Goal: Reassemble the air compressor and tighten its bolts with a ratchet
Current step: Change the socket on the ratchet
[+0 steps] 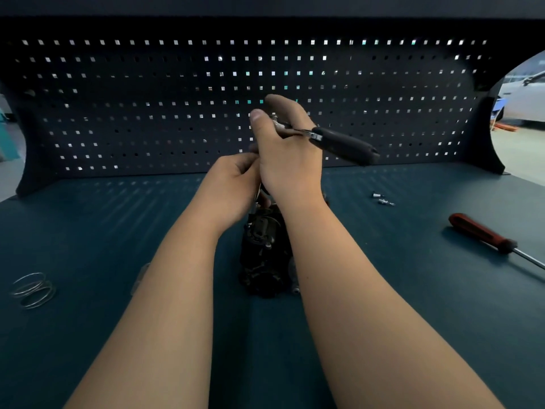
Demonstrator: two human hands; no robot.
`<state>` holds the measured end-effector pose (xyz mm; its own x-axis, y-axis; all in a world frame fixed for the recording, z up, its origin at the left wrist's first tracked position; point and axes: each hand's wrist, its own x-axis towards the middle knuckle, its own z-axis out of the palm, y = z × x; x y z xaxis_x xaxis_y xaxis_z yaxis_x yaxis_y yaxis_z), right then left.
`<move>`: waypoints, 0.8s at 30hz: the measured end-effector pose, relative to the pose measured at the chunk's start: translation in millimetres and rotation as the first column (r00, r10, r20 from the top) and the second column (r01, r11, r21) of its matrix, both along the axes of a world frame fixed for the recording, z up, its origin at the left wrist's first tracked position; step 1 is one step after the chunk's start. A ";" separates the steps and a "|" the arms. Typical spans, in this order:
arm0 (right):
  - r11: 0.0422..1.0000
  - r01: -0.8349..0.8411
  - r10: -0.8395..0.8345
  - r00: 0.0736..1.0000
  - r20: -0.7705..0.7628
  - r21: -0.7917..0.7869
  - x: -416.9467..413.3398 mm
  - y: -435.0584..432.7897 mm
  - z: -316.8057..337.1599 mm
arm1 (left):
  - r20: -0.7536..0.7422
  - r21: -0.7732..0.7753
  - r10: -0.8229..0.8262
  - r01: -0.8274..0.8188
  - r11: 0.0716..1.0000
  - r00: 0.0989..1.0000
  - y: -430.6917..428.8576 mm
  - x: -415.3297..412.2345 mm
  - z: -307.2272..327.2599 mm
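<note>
My right hand (287, 149) has fingers clamped round the ratchet (345, 144), black handle pointing right, raised above the black air compressor (264, 255) on the tabletop (413, 290) between my forearms. Left hand (233, 184) fingers curled, touching the right hand; can't tell what they hold. Small bolts (382, 199) and red-handled screwdriver (483, 233) lie right.

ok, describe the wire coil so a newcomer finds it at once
Start at the bench top and go to its left edge. The silver wire coil lies there alone; the bolts and red-handled screwdriver sit on the right.
</note>
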<state>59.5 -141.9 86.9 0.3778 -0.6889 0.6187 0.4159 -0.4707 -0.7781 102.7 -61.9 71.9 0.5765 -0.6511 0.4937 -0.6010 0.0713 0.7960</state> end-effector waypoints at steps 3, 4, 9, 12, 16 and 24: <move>0.862 -0.420 0.405 0.907 0.112 0.283 -2.2 1.0 3.4 | 0.026 -0.022 0.025 -0.024 0.999 0.999 -0.9 3.6 -1.9; 0.765 -0.546 0.520 0.837 0.174 0.341 -3.8 -0.5 5.2 | 0.040 -0.017 0.028 -0.027 0.999 0.999 -0.9 5.9 -2.3; 0.545 -0.738 0.736 0.649 0.196 0.398 -14.7 -17.4 7.5 | 0.025 0.023 -0.007 0.006 1.000 1.000 -3.9 11.0 -5.0; 0.521 -0.733 0.725 0.650 0.227 0.436 -14.5 -21.6 7.1 | 0.023 0.030 -0.012 0.011 0.999 1.000 -5.7 11.3 -5.4; 0.579 -0.686 0.699 0.696 0.166 0.440 -11.6 -20.4 9.2 | 0.026 0.037 -0.009 0.008 0.999 1.000 -4.5 13.8 -5.7; 0.991 -0.112 0.115 0.993 0.032 -0.069 -6.4 -13.4 6.8 | -0.013 0.039 -0.019 0.020 0.999 1.000 -3.2 12.3 -4.4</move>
<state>53.0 -155.3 93.8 0.4282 -0.5996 0.6761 0.4963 -0.4692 -0.7304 115.0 -65.2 67.4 0.5694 -0.6811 0.4603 -0.5898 0.0516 0.8059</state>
